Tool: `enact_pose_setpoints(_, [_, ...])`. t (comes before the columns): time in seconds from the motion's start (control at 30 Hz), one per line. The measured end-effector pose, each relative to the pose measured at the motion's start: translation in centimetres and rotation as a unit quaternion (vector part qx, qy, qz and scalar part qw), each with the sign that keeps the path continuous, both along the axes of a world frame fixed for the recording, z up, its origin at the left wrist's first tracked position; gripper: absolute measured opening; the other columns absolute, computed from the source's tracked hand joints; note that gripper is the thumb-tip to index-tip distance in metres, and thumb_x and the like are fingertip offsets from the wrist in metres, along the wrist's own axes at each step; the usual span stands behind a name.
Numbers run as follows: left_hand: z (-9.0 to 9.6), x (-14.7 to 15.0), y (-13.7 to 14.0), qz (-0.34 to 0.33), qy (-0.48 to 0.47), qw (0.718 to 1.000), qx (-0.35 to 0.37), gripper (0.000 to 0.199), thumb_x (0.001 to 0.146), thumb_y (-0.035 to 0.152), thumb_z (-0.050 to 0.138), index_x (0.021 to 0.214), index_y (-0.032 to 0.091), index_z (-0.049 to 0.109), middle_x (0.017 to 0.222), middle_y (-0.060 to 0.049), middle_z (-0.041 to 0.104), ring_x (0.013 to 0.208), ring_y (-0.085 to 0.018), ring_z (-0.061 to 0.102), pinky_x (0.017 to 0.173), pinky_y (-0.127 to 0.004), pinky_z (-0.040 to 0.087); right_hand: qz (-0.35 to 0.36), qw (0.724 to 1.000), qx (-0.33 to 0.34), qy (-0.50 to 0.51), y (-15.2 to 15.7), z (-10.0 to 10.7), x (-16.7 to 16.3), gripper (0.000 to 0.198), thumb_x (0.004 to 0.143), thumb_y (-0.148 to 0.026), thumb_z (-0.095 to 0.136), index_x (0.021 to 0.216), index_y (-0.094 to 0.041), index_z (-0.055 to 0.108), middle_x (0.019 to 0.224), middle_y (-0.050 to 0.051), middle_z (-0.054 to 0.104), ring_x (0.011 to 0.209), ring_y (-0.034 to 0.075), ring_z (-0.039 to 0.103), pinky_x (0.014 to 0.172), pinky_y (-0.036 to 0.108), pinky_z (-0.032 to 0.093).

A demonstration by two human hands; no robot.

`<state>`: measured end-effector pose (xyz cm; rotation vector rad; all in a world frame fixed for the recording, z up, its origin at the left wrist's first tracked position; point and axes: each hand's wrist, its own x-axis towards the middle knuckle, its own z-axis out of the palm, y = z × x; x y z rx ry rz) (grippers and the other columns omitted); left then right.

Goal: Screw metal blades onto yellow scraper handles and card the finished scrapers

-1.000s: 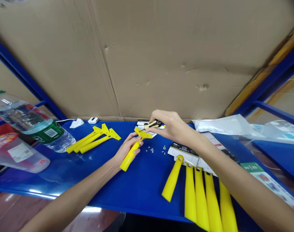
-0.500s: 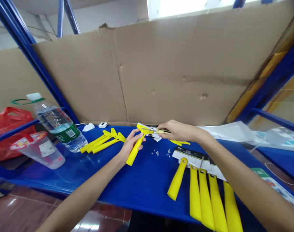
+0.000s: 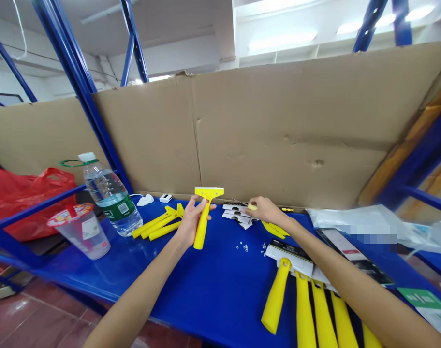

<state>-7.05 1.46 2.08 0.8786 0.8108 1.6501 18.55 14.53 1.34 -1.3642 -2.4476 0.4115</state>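
Clasping a yellow scraper by its handle in the curled left hand, above the desk toward its back edge, seemingly to leave the head clear, and pinching a screwdriver in the nearly closed right hand, probably for fine control.

Passage: over glossy blue tabletop, between bare left forearm and fanned long yellow handles. Blocked behind by upright tan cardboard panel, leftward by clear green-labelled water bottle; small pale rings lie midway.
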Motion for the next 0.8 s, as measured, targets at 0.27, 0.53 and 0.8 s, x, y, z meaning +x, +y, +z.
enact_pose_setpoints(0.27, [-0.3, 0.3, -0.1, -0.027, -0.017, 0.999, -0.007, 0.051, 0.075, 0.03, 0.096, 0.109, 0.023, 0.059, 0.106, -0.001, 0.065, 0.09, -0.018, 0.076, 0.056, -0.019, 0.053, -0.05, 0.998, -0.024, 0.023, 0.3, -1.6, -1.0, 0.022, 0.093, -0.037, 0.074, 0.096, -0.015, 0.075, 0.082, 0.009, 0.077, 0.072, 0.022, 0.071, 0.061, 0.029, 0.038])
enact_pose_setpoints(0.53, [-0.4, 0.5, 0.0, -0.03, -0.018, 0.999, -0.016, 0.051, 0.074, 0.027, 0.096, 0.109, 0.023, 0.06, 0.103, -0.001, 0.065, 0.083, -0.015, 0.072, 0.054, -0.02, 0.051, -0.066, 0.997, -0.035, 0.025, 0.2, -1.6, -1.2, 0.032, 0.097, -0.048, 0.071, 0.103, -0.017, 0.074, 0.094, 0.012, 0.08, 0.085, 0.025, 0.076, 0.065, 0.028, 0.042])
enact_pose_setpoints(0.8, [-0.7, 0.4, 0.2, -0.027, -0.029, 0.999, -0.028, 0.055, 0.072, 0.026, 0.097, 0.11, 0.024, 0.057, 0.103, -0.001, 0.067, 0.081, -0.015, 0.071, 0.053, -0.02, 0.051, -0.08, 0.993, -0.081, 0.012, 1.6, -2.0, -1.7, 0.046, 0.09, -0.064, 0.075, 0.085, -0.018, 0.072, 0.073, 0.01, 0.075, 0.068, 0.026, 0.074, 0.059, 0.03, 0.043])
